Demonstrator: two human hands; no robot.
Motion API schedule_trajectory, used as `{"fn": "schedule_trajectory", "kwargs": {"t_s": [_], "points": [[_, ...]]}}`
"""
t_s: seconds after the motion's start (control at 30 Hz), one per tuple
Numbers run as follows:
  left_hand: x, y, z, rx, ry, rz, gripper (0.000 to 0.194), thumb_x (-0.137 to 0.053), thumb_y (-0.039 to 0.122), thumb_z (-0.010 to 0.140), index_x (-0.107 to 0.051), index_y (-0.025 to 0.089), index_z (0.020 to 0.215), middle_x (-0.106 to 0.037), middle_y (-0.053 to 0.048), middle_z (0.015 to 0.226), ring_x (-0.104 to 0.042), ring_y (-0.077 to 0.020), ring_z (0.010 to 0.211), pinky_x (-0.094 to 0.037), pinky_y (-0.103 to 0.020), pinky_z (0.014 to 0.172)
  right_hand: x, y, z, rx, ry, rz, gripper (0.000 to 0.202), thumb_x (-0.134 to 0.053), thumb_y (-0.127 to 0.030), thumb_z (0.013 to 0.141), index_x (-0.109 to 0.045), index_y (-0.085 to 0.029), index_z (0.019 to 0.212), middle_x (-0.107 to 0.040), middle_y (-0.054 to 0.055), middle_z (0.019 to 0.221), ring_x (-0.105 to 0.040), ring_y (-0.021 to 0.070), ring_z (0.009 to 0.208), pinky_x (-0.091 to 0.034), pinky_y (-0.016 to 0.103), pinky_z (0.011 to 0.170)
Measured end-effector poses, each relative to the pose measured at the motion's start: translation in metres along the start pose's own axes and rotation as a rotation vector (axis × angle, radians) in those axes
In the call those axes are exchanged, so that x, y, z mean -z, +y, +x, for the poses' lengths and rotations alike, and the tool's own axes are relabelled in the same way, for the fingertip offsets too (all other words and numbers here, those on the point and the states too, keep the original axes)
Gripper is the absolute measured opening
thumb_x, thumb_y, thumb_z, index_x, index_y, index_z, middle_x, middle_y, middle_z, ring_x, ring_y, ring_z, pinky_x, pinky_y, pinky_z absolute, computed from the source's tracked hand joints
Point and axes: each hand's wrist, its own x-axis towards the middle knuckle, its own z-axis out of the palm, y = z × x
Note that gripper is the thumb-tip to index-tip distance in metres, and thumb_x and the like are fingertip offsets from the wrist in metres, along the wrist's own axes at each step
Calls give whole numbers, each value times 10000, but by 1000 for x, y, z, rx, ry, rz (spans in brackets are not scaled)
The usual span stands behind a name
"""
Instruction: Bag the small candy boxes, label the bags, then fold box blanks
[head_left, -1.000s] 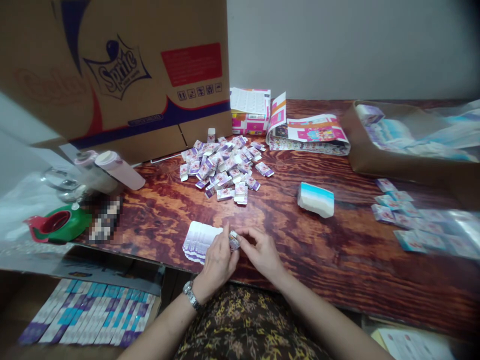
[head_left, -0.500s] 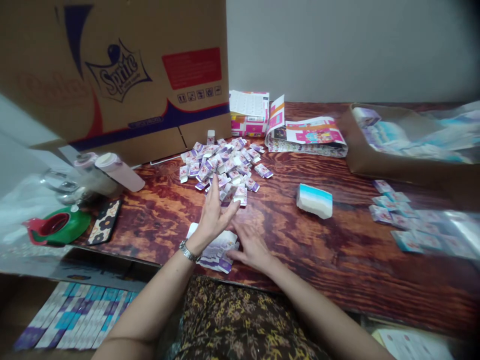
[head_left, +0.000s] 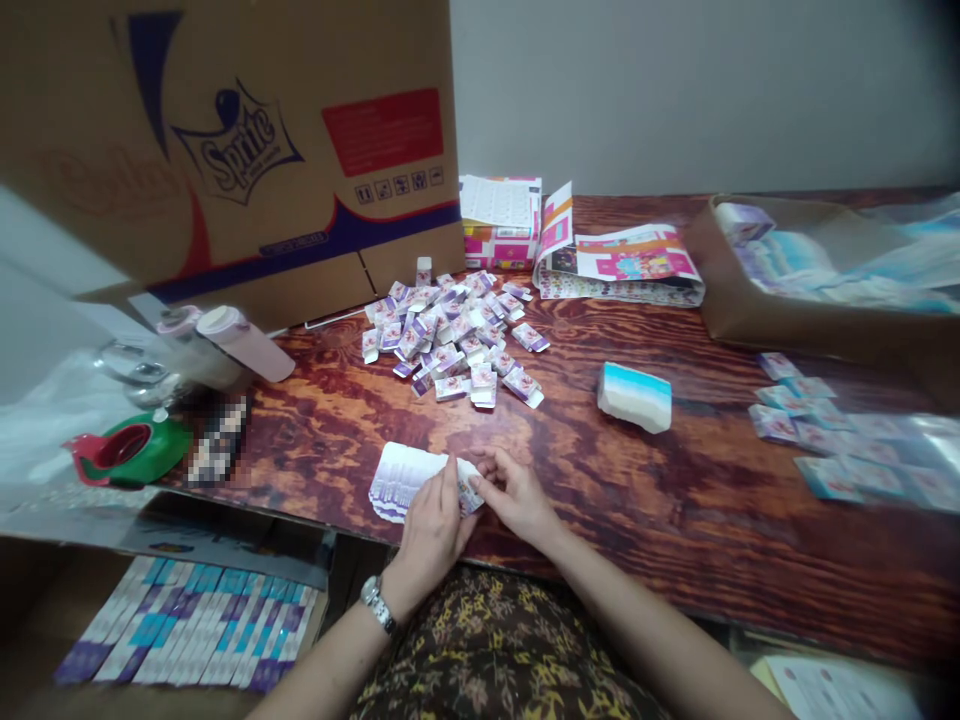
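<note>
Near the table's front edge, my left hand point(head_left: 435, 520), with a watch on its wrist, is closed on a small printed purple-and-white carton point(head_left: 471, 495). My right hand point(head_left: 514, 495) pinches the same carton from the right, thumb on its face. Under and left of my left hand lies a fanned stack of flat white and purple cartons point(head_left: 397, 480). Beyond my hands sits a heap of small folded purple-and-white boxes point(head_left: 457, 330). A stack of blue-and-white flat pieces point(head_left: 635, 397) stands to the right.
A large cardboard box point(head_left: 300, 130) stands at the back left. Bottles point(head_left: 247, 342) and a green tape dispenser point(head_left: 150, 450) are at the left. An open carton point(head_left: 795, 325) and wrapped packs point(head_left: 817, 420) are at the right. Below left, a box holds rows of packs point(head_left: 195, 620).
My left hand has come back from the heap to the fanned stack and now grips a carton with my right hand. More small boxes show at the heap's front edge.
</note>
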Motion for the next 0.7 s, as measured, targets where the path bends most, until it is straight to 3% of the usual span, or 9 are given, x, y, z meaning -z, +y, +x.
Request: {"fn": "schedule_trajectory", "kwargs": {"t_s": [0.2, 0.3, 0.4, 0.47, 0.57, 0.7], "points": [[1, -2, 6, 60, 73, -104, 492, -499, 195, 823, -329, 155, 1283, -581, -127, 1087, -588, -223, 975, -503, -360, 826, 10, -15, -5, 125, 124, -210, 255, -491, -235, 865, -526, -228, 1117, -604, 19, 818, -596, 153, 728, -509, 283, 690], [4, 0, 10, 126, 140, -152, 539, -529, 213, 802, -308, 166, 1291, -573, -124, 1135, -611, -211, 950, -512, -329, 791, 11, -15, -12, 229, 144, -261, 255, -495, -248, 866, -537, -228, 1116, -595, 78, 1015, -594, 196, 916, -513, 337, 793], [7, 3, 14, 111, 181, -179, 503, -527, 202, 792, -336, 186, 1257, -583, -101, 1108, -623, -188, 901, -512, -305, 768, 8, -17, -19, 332, 104, -316, 224, -503, -249, 862, -586, -222, 1068, -518, 110, 1216, -503, 241, 1129, -450, 402, 934], [8, 5, 17, 67, 174, -195, 412, -511, 183, 793, -392, 197, 1187, -600, -75, 1027, -623, -173, 861, -512, -290, 748, 7, -20, -22, 314, 65, -276, 195, -484, -242, 876, -611, -223, 1022, -504, 100, 1250, -481, 236, 1162, -425, 396, 965], [8, 5, 18, 4, 129, -204, 325, -494, 193, 813, -427, 195, 1130, -596, -63, 948, -613, -169, 836, -513, -285, 731, 8, -25, -20, 188, 65, -107, 197, -454, -253, 900, -595, -232, 1036, -572, 71, 1143, -541, 199, 1077, -451, 351, 920], [6, 2, 18, -16, 101, -143, 479, -479, 203, 829, -323, 173, 1281, -567, -114, 1083, -579, -207, 991, -496, -341, 836, 11, -24, -9, -8, 95, 155, 240, -445, -295, 907, -551, -218, 1108, -642, 34, 954, -618, 159, 852, -509, 298, 770]]}}
